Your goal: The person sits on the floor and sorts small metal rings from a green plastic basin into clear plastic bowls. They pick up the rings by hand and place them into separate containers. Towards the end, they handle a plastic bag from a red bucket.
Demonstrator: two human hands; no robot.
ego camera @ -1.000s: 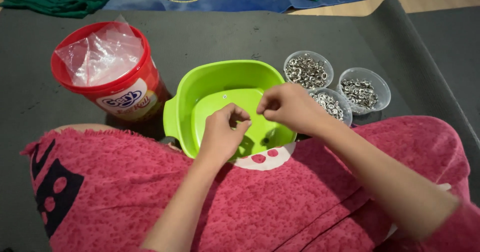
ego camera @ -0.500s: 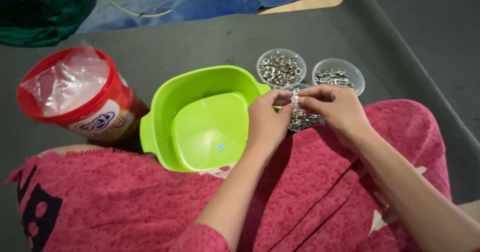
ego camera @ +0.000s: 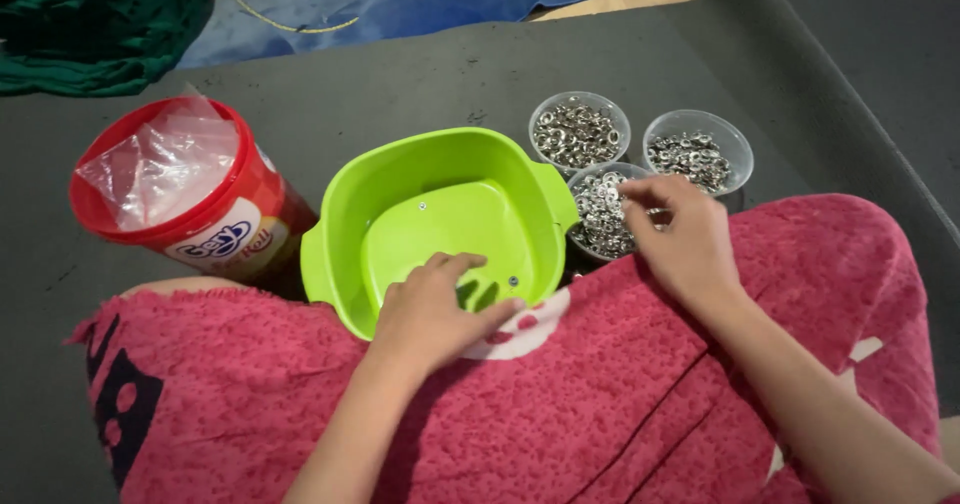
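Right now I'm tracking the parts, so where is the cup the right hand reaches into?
In the head view, the cup sits right of the green bowl, under the right hand, nearest of three cups.

Hands, formerly pinched together: now parted. Left hand (ego camera: 435,309) rests on the near rim of the square lime-green plastic basin (ego camera: 345,204). Right hand (ego camera: 680,239) reaches into the nearest clear round cup of small silver metal rings (ego camera: 600,214).

Two bare forearms, no sleeves, left hand (ego camera: 435,309) and right hand (ego camera: 680,239) without rings or gloves, lap covered by fuzzy pink fleece garment (ego camera: 600,404), black and white printed patches
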